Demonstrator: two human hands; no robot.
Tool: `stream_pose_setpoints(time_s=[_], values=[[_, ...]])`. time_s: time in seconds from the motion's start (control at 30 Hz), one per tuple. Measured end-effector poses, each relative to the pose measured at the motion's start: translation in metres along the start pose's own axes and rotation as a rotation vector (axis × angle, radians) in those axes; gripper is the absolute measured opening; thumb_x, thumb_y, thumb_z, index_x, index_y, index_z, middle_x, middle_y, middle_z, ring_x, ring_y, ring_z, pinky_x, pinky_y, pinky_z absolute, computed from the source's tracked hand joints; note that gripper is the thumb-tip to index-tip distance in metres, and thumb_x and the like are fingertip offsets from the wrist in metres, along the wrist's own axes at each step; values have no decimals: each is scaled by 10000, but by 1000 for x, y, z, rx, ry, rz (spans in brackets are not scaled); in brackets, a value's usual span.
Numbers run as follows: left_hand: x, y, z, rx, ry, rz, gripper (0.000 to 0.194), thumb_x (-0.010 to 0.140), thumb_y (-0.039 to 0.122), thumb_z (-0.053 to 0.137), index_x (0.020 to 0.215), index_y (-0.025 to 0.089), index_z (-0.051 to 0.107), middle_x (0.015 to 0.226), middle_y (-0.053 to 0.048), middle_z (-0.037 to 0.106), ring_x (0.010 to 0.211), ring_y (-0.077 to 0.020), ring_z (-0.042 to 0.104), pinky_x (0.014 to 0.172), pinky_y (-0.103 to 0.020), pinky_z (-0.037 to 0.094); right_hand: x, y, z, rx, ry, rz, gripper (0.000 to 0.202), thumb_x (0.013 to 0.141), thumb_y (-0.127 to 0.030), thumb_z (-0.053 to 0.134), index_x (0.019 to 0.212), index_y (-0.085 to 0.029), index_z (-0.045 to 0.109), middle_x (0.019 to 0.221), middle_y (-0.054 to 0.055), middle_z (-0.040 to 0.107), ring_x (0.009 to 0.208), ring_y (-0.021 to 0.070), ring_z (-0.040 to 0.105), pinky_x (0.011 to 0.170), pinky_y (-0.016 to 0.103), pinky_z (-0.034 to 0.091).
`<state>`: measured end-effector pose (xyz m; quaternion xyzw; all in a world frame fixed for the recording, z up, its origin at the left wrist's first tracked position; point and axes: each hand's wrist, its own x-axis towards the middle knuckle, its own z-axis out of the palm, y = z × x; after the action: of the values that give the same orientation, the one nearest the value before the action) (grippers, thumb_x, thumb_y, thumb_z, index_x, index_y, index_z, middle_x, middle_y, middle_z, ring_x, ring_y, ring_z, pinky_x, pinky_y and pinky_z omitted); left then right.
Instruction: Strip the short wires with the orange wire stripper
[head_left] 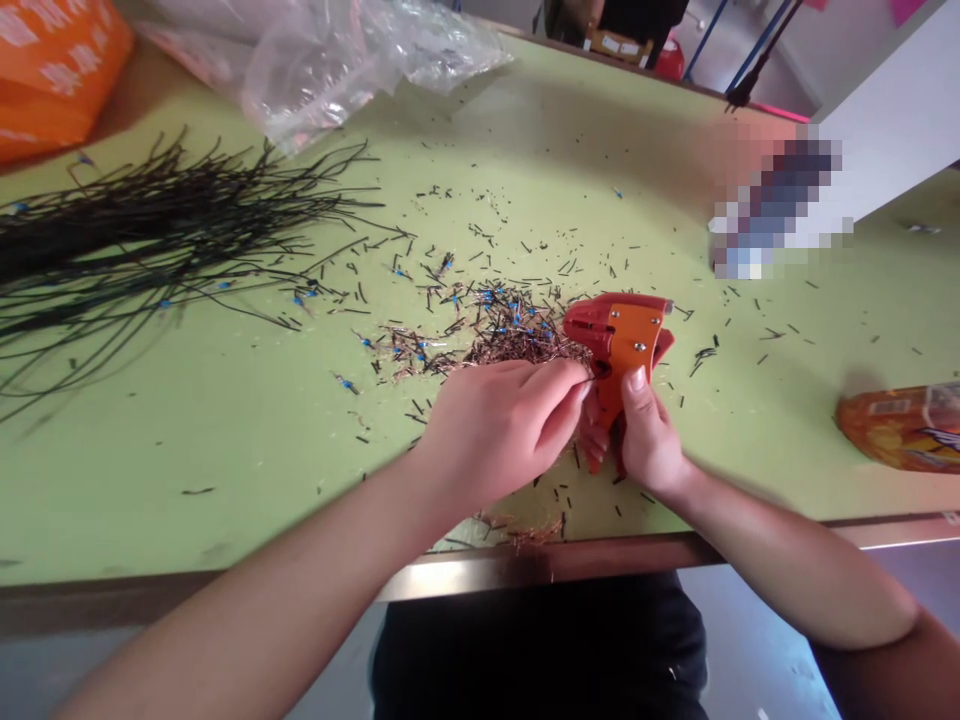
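My right hand is wrapped around the handles of an orange and red wire stripper, thumb along its side. The tool stands over the table with its red jaw end toward the left. My left hand is closed in a pinch right beside the tool; a short bit of thin dark wire shows at its fingertips, mostly hidden by the fingers. Just behind my left hand lies a heap of copper strands and black insulation scraps, dotted with small blue pieces.
A long bundle of black wires lies at the left. Behind it are a clear plastic bag and an orange bag. A bottle with orange contents lies at the right. Scraps are scattered over the green table; its metal front edge is close to me.
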<state>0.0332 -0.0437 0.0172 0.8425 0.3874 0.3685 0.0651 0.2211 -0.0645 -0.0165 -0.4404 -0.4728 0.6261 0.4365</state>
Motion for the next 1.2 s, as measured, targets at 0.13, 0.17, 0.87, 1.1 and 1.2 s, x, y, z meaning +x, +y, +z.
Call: stream_pose_setpoints(time_s=[0.13, 0.17, 0.87, 1.1, 1.2], values=[[1, -4, 0, -56, -7, -52, 183, 1043, 214, 536, 960, 191, 697, 652, 23, 679, 559, -119, 577, 545, -266, 385, 7, -3, -5, 86, -8, 33, 651, 955, -854, 402, 838, -258, 637, 655, 52, 596, 659, 253, 650, 549, 395, 579], [2, -5, -1, -72, -5, -69, 174, 1046, 214, 542, 972, 189, 697, 673, 21, 690, 573, -117, 583, 559, -265, 396, 9, -6, -7, 112, -20, 56, 657, 948, -861, 396, 874, -257, 644, 690, 59, 614, 695, 260, 663, 578, 401, 590], [11, -41, -4, -101, 94, -79, 158, 1055, 233, 583, 972, 209, 715, 833, -13, 737, 777, -151, 674, 713, -293, 515, 25, -28, -48, 152, -601, 74, 801, 951, -874, 406, 1054, -140, 712, 782, 77, 744, 675, 188, 726, 642, 308, 611], [12, -40, -9, -81, 1, -46, 191, 1066, 196, 504, 1037, 197, 693, 947, -53, 731, 855, -171, 678, 734, -303, 530, 27, -26, -48, 114, -592, 83, 733, 984, -821, 437, 1065, -144, 707, 802, 78, 747, 707, 181, 734, 636, 282, 612], [10, -40, -11, -127, -15, -115, 139, 1052, 207, 542, 1102, 213, 672, 951, -37, 761, 832, -163, 697, 732, -296, 543, 27, -29, -48, 100, -564, 74, 703, 984, -806, 466, 1073, -153, 710, 809, 73, 748, 713, 183, 725, 652, 290, 619]])
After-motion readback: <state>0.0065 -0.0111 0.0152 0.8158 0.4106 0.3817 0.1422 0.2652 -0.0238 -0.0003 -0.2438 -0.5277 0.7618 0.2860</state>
